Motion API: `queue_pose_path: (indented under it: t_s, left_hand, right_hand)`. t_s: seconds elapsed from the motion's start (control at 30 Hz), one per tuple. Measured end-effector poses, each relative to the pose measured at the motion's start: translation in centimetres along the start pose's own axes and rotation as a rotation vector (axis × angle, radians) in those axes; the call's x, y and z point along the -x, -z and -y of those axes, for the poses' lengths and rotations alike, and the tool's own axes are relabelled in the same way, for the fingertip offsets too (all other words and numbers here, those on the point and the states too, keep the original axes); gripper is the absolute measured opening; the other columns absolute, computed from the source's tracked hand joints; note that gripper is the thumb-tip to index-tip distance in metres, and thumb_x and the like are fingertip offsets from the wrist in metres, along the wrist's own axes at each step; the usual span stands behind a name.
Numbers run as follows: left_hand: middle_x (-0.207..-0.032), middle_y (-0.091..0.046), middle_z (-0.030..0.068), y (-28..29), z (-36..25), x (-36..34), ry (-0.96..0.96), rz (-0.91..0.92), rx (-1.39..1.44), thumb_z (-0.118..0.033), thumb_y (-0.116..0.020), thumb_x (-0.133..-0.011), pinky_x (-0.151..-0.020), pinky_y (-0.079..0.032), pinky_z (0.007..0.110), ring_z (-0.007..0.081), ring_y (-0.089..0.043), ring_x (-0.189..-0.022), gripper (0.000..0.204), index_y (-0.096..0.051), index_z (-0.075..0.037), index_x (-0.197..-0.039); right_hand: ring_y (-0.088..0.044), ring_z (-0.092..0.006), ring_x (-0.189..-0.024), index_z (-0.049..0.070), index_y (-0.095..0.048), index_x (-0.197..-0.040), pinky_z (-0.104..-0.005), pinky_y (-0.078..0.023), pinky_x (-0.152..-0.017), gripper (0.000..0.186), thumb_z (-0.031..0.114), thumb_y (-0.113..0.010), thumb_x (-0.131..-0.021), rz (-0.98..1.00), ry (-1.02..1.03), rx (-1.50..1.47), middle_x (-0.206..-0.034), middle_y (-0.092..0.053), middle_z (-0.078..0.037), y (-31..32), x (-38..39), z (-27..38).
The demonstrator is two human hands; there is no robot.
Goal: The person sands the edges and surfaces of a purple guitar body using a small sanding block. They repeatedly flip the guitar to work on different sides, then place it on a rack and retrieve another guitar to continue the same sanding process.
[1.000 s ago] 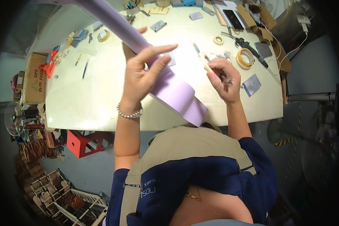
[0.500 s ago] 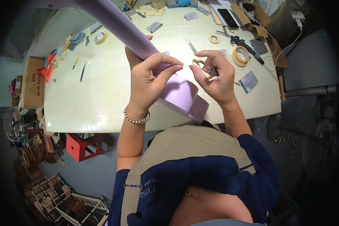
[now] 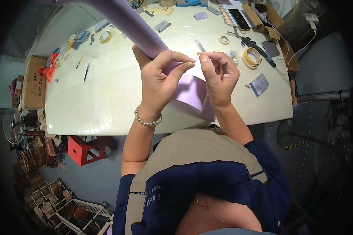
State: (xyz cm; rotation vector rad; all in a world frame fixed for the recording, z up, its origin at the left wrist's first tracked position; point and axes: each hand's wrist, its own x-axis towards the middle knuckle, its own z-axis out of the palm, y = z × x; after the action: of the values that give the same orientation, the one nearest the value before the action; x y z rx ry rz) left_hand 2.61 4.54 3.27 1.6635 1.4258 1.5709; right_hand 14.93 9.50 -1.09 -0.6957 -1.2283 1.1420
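My left hand (image 3: 159,80) is around a long lilac piece (image 3: 139,29), its outer fingers behind the shaft. The shaft slants from the upper left toward me and ends in a broad curved loop (image 3: 190,92) near the table's front edge. Thumb and forefinger of that hand are pinched together at a small thin white strip (image 3: 197,59). Opposite, my right hand (image 3: 222,76) pinches at the same strip with thumb and forefinger. A small dark flat piece (image 3: 224,68) shows among its curled fingers; its kind is unclear. The fingertips nearly meet above the lilac piece.
To the right on the table (image 3: 106,113) are tape rolls (image 3: 251,58), a black glue gun (image 3: 259,49) and a grey-blue block (image 3: 259,84). A notebook with a phone (image 3: 238,18) lies at the back. Knives (image 3: 79,62) lie left; a red stool (image 3: 86,149) stands below.
My hands have drawn closer together, the right moving up and left. The lilac piece has shifted slightly. The tape roll beside my right hand is now hidden.
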Motion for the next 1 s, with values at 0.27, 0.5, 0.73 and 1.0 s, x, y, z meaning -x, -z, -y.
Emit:
queue_pose_path:
  t_s: [0.27, 0.5, 0.73, 1.0]
  left_hand:
    - [-0.075, -0.063, 0.0045, 1.7, -0.1, 1.0, 0.040, -0.077, 0.033, -0.005, -0.065, -0.078, -0.066, -0.043, 0.021, 0.0085, -0.055, -0.070, 0.007, -0.063, 0.002, -0.081]
    - [-0.076, -0.063, 0.0038, 1.8, 0.2, 0.5, 0.030, -0.081, 0.030, -0.006, -0.066, -0.078, -0.067, -0.043, 0.020, 0.0080, -0.054, -0.071, 0.008, -0.063, 0.001, -0.082]
    - [-0.083, -0.055, 0.0034, 2.4, 2.3, 0.7, -0.032, -0.098, 0.092, -0.030, -0.043, -0.088, -0.098, -0.024, 0.029, 0.0112, -0.050, -0.083, 0.041, -0.052, -0.001, -0.117]
    - [-0.141, -0.029, 0.0063, 2.6, 3.3, 0.8, -0.091, -0.092, 0.486, -0.066, 0.001, -0.083, -0.108, -0.004, 0.032, 0.0124, -0.021, -0.126, 0.095, -0.034, 0.011, -0.127]
  right_hand:
    - [-0.044, -0.0028, -0.066, 0.006, -0.049, -0.122, -0.0172, -0.034, -0.057, 0.050, 0.029, -0.065, -0.081, 0.079, -0.142, -0.079, -0.073, -0.053, 0.003, 4.4, -3.7, 0.4]
    - [-0.037, -0.0045, -0.071, 0.004, -0.065, -0.093, -0.0168, -0.031, -0.063, 0.026, 0.015, -0.075, -0.071, 0.443, -0.221, -0.094, -0.077, -0.038, 0.004, 1.1, -2.1, 2.0]
    - [-0.039, -0.0072, -0.067, 0.004, -0.065, -0.080, -0.0191, -0.034, -0.059, 0.013, 0.012, -0.072, -0.073, 0.315, -0.067, 0.161, -0.079, -0.040, 0.001, 0.6, -2.0, 0.9]
    - [-0.052, -0.0257, -0.079, 0.009, -0.064, -0.079, -0.0336, -0.044, -0.063, 0.020, 0.001, -0.067, -0.060, 0.637, 0.188, 0.595, -0.088, -0.047, -0.009, -1.4, 0.5, 2.2]
